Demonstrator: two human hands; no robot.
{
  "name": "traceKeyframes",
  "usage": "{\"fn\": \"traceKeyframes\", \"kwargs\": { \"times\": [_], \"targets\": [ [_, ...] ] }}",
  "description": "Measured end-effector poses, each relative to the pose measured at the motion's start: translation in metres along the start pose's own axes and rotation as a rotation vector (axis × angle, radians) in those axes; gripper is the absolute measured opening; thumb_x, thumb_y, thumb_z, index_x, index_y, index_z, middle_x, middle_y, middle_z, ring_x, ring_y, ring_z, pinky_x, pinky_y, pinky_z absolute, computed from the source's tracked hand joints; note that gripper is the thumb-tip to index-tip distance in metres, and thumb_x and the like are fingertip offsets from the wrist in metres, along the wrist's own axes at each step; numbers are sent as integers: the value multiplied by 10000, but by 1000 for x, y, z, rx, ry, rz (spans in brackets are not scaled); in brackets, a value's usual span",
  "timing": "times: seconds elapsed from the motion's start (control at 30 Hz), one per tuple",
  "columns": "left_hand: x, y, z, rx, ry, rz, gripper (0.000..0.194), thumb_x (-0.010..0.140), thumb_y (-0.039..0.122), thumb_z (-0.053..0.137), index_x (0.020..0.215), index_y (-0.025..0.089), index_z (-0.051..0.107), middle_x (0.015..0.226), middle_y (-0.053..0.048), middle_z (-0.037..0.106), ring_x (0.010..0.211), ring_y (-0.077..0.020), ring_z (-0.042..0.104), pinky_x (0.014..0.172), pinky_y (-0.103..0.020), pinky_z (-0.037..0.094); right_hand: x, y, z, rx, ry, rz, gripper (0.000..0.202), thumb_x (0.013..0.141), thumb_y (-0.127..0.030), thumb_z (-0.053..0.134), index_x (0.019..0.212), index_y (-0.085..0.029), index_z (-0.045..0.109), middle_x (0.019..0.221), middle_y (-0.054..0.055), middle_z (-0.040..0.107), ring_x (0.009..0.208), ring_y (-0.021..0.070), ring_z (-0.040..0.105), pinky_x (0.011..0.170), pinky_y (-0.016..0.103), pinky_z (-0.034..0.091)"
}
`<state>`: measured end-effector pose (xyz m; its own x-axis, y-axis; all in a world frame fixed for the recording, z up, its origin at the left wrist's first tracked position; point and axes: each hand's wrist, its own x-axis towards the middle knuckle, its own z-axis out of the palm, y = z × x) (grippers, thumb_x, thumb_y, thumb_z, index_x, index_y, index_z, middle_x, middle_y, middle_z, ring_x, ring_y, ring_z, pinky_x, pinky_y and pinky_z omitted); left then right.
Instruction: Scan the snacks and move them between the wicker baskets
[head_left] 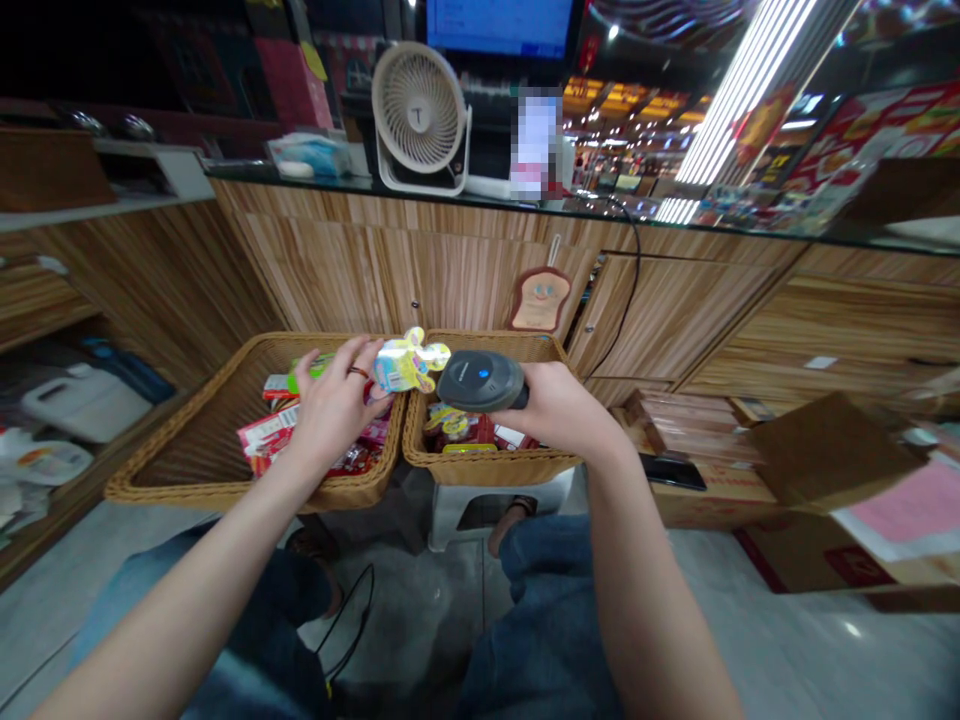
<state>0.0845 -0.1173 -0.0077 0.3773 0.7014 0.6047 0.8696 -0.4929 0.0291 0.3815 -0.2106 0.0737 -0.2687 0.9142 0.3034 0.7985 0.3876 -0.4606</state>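
My left hand (339,392) pinches a small yellow and blue packet (401,367) with a rounded, animal-like outline, held above the rims of two baskets. My right hand (562,405) is wrapped round a dark grey barcode scanner (480,380) with a small blue light on top. The scanner's head points left, close beside the packet. Under my left hand, red and pink snack packets (270,440) lie in the left wicker basket (172,485). The right wicker basket (491,467), below the scanner, contains several packets (457,425), partly hidden by it.
A white stool (442,515) supports the right basket. Wooden cabinets (360,270) stand ahead, with a fan (420,110) and a screen (499,25) on the counter above. At right are an open cardboard box (825,460) and a phone (675,472). A cable (637,270) hangs down.
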Motion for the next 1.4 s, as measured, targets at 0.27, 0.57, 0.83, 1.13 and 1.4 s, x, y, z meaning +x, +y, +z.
{"fn": "traceKeyframes", "kwargs": {
  "times": [0.27,0.57,0.83,1.13,1.4],
  "targets": [
    [-2,-4,7,-32,33,-3,672,993,379,615,1625,278,411,1633,-161,516,1464,-347,537,1306,-587,135,1,-7,1,-45,-33,-13,80,822,-187,794,876,-146,751,833,75,777,803,249,740,711,299,467],
    [-1,2,-1,-14,8,9,707,978,349,635,1638,255,398,1634,-174,509,1461,-360,534,1296,-601,174,1,-4,1,5,-1,22,134,830,-201,809,944,-134,787,904,101,815,867,281,769,770,326,513],
    [-9,-19,-28,15,18,-191,671,979,525,598,1590,282,466,1612,-123,516,1478,-401,488,1292,-610,195,1,-4,-4,-22,95,29,152,846,-194,799,992,-154,795,981,100,830,934,293,771,824,332,541],
    [-11,-33,-38,160,19,-228,633,997,536,553,1510,167,522,1644,-237,441,1512,-474,390,1195,-697,310,2,-8,-4,-33,116,50,134,845,-205,798,965,-147,801,971,105,832,917,302,781,804,333,533],
    [21,19,-5,-26,-255,243,608,928,312,680,1527,309,580,1683,-142,454,1560,-384,385,1265,-657,248,1,-6,-6,-10,135,40,166,851,-193,798,1013,-155,808,987,102,840,946,303,786,818,334,538]
  ]
}}
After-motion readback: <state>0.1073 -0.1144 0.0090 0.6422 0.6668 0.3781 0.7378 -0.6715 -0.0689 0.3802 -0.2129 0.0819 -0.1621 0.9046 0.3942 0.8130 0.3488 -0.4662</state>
